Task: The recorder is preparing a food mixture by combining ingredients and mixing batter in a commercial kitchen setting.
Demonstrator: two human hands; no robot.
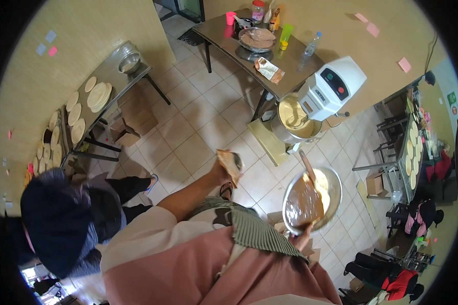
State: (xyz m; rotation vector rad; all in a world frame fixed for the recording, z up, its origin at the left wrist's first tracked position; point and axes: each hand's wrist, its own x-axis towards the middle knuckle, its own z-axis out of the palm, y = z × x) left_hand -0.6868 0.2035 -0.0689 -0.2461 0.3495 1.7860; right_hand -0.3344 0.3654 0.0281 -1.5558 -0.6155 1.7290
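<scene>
My left hand (221,174) is closed round an orange-brown packet (232,166), held out in front of me over the floor; its contents are not visible. At the near rim of a large metal bowl (339,203), my right hand (302,240) grips the edge, with some of its fingers hidden below. Inside the bowl lie a pale, creamy mass (324,189) and a shiny brown sheet-like thing (303,203), whose kind I cannot make out. A wooden-handled utensil (307,163) leans in the bowl and sticks out past its far rim.
Ahead right stands a white mixer (336,86) with pale dough (295,116) in its bowl. The far table (229,43) carries a filled bowl, bottles and a packet (269,70). Flatbreads (99,96) lie on the left table. A person (61,218) stands close on my left; others work at right.
</scene>
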